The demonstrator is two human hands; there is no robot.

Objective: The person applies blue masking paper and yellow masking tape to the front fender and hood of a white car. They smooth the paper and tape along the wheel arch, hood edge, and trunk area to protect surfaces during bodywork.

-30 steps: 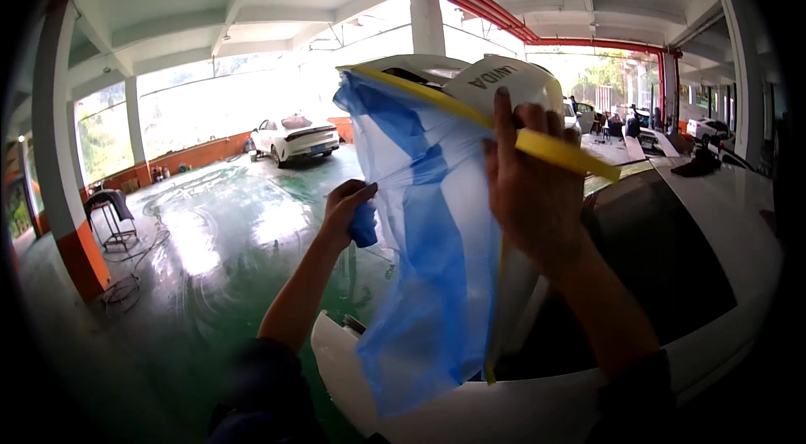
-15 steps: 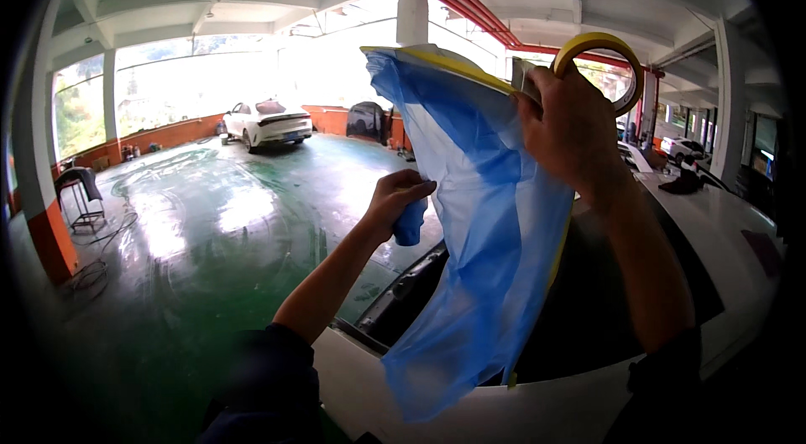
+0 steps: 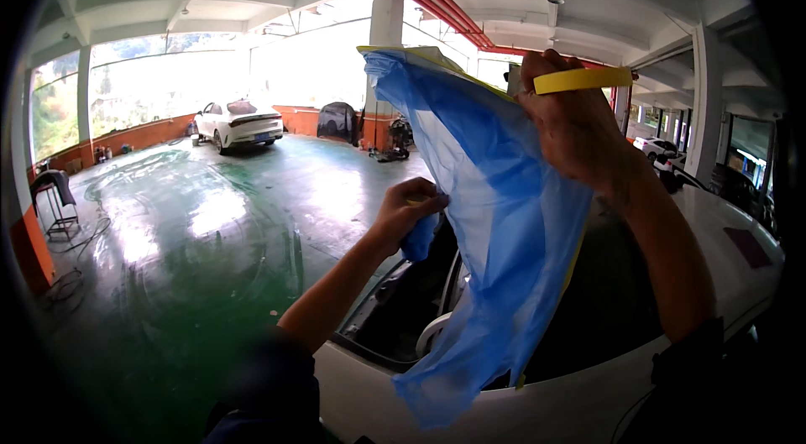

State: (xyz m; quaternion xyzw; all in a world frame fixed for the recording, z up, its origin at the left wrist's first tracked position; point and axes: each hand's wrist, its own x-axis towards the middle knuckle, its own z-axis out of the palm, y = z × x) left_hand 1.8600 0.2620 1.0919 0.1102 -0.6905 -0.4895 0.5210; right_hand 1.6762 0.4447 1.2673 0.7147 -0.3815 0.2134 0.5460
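A sheet of translucent blue masking film [image 3: 495, 184], edged with yellow tape, hangs crumpled in front of me. High at its upper right corner, my right hand [image 3: 571, 129] is closed on the taped edge. A roll of yellow masking tape [image 3: 588, 80] is held in that same hand, seen edge-on. Lower down on the left, my left hand [image 3: 403, 213] pinches the side of the film, and a bunched blue bit hangs below its fingers. Behind the film is a white car [image 3: 361, 385] with dark glass; the film's lower end hangs in front of its side.
A white sedan [image 3: 239, 123] is parked across the glossy green floor [image 3: 193, 276]. At the left stand a stool [image 3: 57, 201] with a dark thing on it and an orange-based pillar [image 3: 32, 251]. Cables lie near it. A dark car part [image 3: 337, 122] leans by the far wall.
The tape roll has turned from a ring facing me to edge-on. My left hand has moved slightly right and down with the film. The background has shifted left in view.
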